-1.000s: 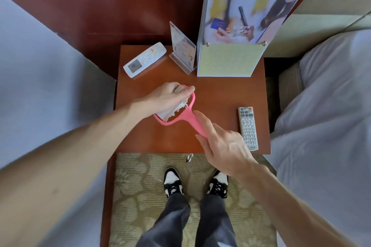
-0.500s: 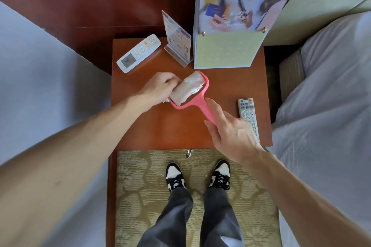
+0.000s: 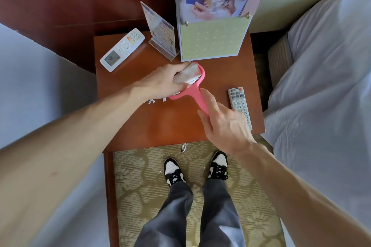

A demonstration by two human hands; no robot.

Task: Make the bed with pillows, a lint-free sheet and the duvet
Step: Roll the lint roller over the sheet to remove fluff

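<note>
While the right hand (image 3: 226, 124) grips the pink handle of the lint roller (image 3: 197, 99) over the bench (image 3: 170, 126), the left hand (image 3: 162, 82) curls round its white roll. 2 items lie on the bench: white remote (image 3: 122, 49), grey remote (image 3: 240, 104).

The lint roller (image 3: 197, 94) is sitting over the middle of the nightstand (image 3: 164, 126), the wider remote (image 3: 122, 49) lying left-rear, the narrower remote (image 3: 240, 104) lying right; the bed (image 3: 321, 86) is standing further right.

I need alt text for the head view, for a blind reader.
Over a nightstand, the left hand grips the white roll of a pink lint roller while the right hand holds its handle. A white remote and a grey remote lie on it, beside a bed.
</note>
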